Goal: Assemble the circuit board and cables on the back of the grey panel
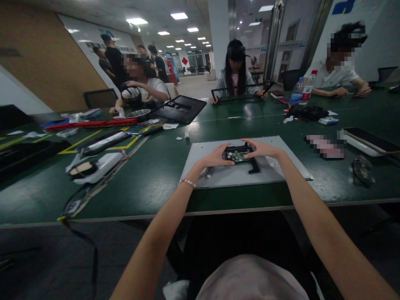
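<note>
A green circuit board (240,156) in a black plastic frame is between my two hands, over a flat grey panel (218,177) on the table. My left hand (217,156) grips the frame's left side, thumb in front and fingers behind. From the right, my right hand (261,149) holds the other side, with its fingertips at the board's back and right edges. A black bracket arm (255,167) extends toward me below the right hand, over the panel. Whether the frame rests on the panel or is slightly raised, I cannot tell.
Left on the green table (150,183) lie a white device (103,166), cables and a black cover (181,108). Bottles (308,87), a phone (371,139) and a clear crumpled object (362,170) are at right. A person opposite holds a black frame (239,92); others sit on both sides.
</note>
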A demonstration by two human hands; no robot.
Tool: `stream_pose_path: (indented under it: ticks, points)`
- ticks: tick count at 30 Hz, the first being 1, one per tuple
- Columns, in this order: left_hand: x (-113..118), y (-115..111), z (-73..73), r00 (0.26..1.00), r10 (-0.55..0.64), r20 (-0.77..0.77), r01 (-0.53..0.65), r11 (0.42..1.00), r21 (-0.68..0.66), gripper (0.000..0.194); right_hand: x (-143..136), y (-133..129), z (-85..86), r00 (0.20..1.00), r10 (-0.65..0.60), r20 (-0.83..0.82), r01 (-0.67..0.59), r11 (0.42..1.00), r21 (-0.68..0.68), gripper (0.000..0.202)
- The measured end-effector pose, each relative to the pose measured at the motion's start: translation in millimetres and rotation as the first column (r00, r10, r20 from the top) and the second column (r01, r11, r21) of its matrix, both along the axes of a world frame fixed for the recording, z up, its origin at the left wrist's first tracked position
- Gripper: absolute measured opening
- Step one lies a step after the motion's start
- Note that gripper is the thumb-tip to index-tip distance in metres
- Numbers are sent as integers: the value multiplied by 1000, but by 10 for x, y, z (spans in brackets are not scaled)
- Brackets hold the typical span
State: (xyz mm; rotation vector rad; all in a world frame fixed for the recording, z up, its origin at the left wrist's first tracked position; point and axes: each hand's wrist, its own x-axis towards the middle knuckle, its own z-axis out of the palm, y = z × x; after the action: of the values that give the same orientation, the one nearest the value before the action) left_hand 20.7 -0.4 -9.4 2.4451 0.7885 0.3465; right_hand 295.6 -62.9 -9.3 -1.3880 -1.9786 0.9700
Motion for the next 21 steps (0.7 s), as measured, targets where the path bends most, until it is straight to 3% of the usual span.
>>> stream_pose_path:
  ticks: [5, 8, 11, 13, 18, 21]
  points:
    - [-70, 29, 137, 1000, -5, -31, 4, 1000, -12, 112, 32, 5, -6, 995, -2, 104, -2, 999, 38, 93]
    - [-278, 250, 296, 986, 163, 45, -166, 983, 82, 87, 47, -1, -2, 993, 1, 115, -3, 1000, 19, 93]
    - [-596, 596, 393, 878, 453, 155, -477, 852, 216, 62, 63, -1, -8, 994, 15, 109, -17, 1000, 18, 94]
    - [-822, 811, 403, 805, 580, 125, -591, 765, 257, 55, 85, 5, -18, 994, 24, 108, -25, 1000, 10, 97]
    - [-1199, 1126, 364, 641, 767, -22, -710, 604, 361, 46, 164, 24, -62, 989, 79, 125, -80, 997, 1, 102]
    - [-1285, 1265, 353, 585, 807, -80, -735, 570, 368, 40, 162, 21, -103, 982, 89, 166, -100, 993, 62, 97]
